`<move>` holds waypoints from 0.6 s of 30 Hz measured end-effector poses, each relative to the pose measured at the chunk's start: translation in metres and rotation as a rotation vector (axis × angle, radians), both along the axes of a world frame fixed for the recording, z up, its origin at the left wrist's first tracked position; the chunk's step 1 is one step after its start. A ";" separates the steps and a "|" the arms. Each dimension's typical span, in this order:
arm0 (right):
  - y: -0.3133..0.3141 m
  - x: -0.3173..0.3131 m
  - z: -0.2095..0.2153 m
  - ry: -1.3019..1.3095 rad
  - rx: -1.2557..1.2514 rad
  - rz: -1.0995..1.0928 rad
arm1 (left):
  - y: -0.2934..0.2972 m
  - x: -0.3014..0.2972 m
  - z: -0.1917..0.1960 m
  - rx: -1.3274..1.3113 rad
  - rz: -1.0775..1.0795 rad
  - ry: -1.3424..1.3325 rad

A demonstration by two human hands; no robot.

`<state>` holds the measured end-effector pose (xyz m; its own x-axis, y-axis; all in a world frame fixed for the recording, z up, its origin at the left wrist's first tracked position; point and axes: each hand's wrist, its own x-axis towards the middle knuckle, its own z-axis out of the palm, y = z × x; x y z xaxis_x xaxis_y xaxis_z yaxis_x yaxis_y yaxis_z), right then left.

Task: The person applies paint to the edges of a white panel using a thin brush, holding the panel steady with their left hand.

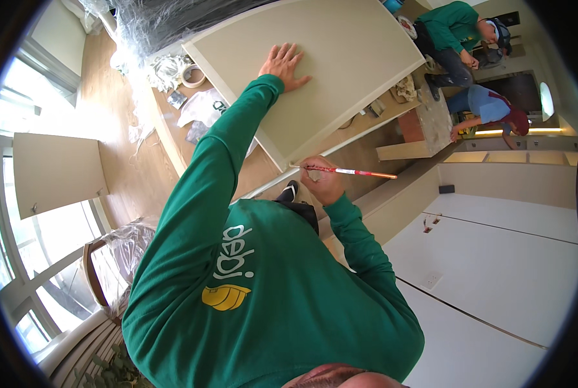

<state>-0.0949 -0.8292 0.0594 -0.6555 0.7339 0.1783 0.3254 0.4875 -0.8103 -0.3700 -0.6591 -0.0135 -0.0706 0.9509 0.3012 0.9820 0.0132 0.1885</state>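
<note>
Panel (341,58): we judge it stiff, broad and awkward; it lies flat on the worktop (172,139), best held at its edges.
Left hand (284,64): flat and open on the panel.
Right hand (324,181): grip closed on a pencil (357,172) at the near edge.
Nearby: tape roll (193,75).

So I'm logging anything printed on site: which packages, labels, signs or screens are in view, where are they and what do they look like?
Plastic bag: white, crumpled, green print, on the floor left of the beige panel.
Sweatshirt print: white lettering above a yellow emblem, on the green chest.
Roll of tape: pale ring, on the floor near the panel's corner.
No screens or signs show.
</note>
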 end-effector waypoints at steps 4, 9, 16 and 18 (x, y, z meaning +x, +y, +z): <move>-0.011 0.003 -0.006 0.026 -0.089 0.085 | 0.000 0.001 0.001 0.004 0.010 0.007; 0.000 -0.004 0.014 0.028 -0.032 0.055 | -0.001 0.000 0.001 0.003 0.008 0.010; 0.002 -0.006 0.008 -0.036 -0.036 0.153 | -0.001 0.000 0.005 -0.035 0.012 0.018; 0.002 -0.006 0.010 -0.034 -0.055 0.153 | -0.002 0.000 0.003 -0.017 0.002 0.004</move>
<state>-0.1010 -0.8270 0.0697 -0.7652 0.6331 0.1168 0.2783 0.4889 -0.8268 -0.3699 -0.6607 -0.0107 -0.0711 0.9558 0.2853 0.9827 0.0180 0.1844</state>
